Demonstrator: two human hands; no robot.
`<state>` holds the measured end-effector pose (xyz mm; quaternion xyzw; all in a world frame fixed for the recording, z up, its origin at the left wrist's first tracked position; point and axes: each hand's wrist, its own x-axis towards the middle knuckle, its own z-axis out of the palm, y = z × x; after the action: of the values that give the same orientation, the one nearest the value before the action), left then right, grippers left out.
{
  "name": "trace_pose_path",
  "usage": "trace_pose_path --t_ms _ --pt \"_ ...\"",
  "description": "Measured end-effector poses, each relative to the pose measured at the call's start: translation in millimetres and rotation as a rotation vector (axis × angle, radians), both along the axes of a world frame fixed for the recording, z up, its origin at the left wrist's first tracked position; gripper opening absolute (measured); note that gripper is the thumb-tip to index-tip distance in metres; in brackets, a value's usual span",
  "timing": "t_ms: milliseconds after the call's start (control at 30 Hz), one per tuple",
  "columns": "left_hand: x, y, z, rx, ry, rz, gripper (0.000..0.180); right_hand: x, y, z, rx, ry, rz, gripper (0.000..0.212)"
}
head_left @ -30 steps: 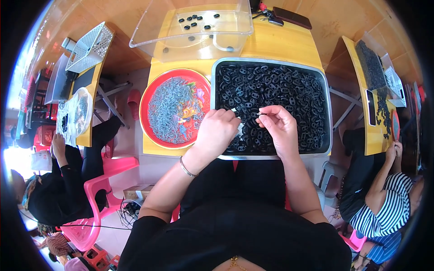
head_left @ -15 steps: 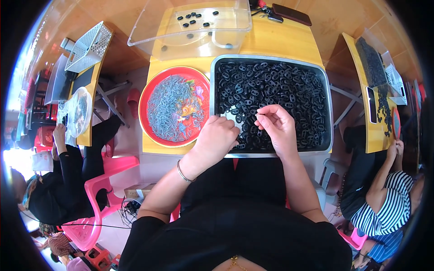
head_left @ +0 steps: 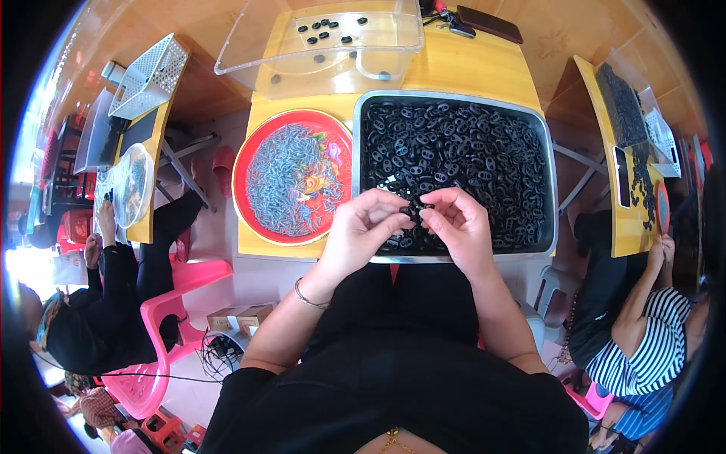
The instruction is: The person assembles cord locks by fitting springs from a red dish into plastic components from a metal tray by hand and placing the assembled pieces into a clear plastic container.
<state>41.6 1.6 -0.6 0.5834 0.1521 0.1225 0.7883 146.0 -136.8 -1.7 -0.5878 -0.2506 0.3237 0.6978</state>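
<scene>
My left hand (head_left: 366, 231) and my right hand (head_left: 460, 230) meet fingertip to fingertip over the near edge of a metal tray (head_left: 550, 189). The tray is heaped with small black two-hole pieces (head_left: 454, 144). Between the left thumb and fingers sits one black piece (head_left: 409, 213). The right thumb and forefinger are pinched close beside it; what they hold is too small to make out. Left of the tray lies a round red dish (head_left: 240, 178) with many small grey, screw-like parts (head_left: 280, 181) in it.
A clear plastic bin (head_left: 325, 57) with several black pieces stands at the back left. Keys (head_left: 461, 29) and a dark brown wallet (head_left: 490, 24) lie at the back right. Co-workers sit at yellow tables on either side. A pink chair (head_left: 162, 325) stands at left.
My left hand has turned from knuckles up to a pinch with a black piece showing at its fingertips. Both hands have come together; the right has moved slightly left and nearer.
</scene>
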Motion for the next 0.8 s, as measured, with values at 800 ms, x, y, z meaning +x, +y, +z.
trace_pose_path --t_ms 800 --pt "-6.0 -4.6 -7.6 -0.184 -0.133 0.055 0.022 -9.7 6.9 3.5 -0.004 -0.110 -0.047 0.015"
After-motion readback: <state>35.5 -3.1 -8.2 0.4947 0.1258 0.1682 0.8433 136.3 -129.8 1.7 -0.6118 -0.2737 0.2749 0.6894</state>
